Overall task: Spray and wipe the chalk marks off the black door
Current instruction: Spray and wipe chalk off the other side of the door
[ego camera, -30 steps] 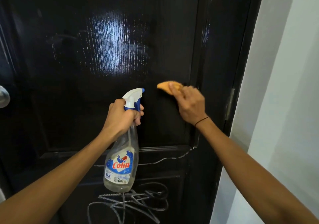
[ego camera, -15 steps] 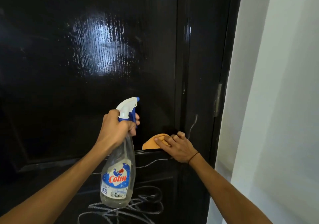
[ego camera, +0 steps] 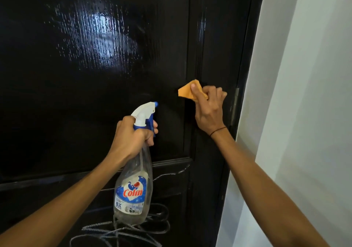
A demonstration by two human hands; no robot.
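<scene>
The glossy black door (ego camera: pixel 91 102) fills the view, its upper panel wet and shining. White chalk marks (ego camera: pixel 122 231) scribble across the lower panel, and a thin chalk line (ego camera: pixel 171 173) runs just under the moulding. My left hand (ego camera: pixel 133 136) grips the neck of a clear spray bottle (ego camera: pixel 133 193) with a white and blue trigger head, nozzle towards the door. My right hand (ego camera: pixel 209 109) holds a folded orange cloth (ego camera: pixel 187 91) against the door's right stile, near the panel's edge.
A metal hinge (ego camera: pixel 235 106) sits on the door's right edge. The black frame (ego camera: pixel 249 56) meets a white wall (ego camera: pixel 304 113) on the right.
My right hand has moved the cloth up from the moulding at the panel's bottom to higher on the right stile. The bottle has stayed in my left hand.
</scene>
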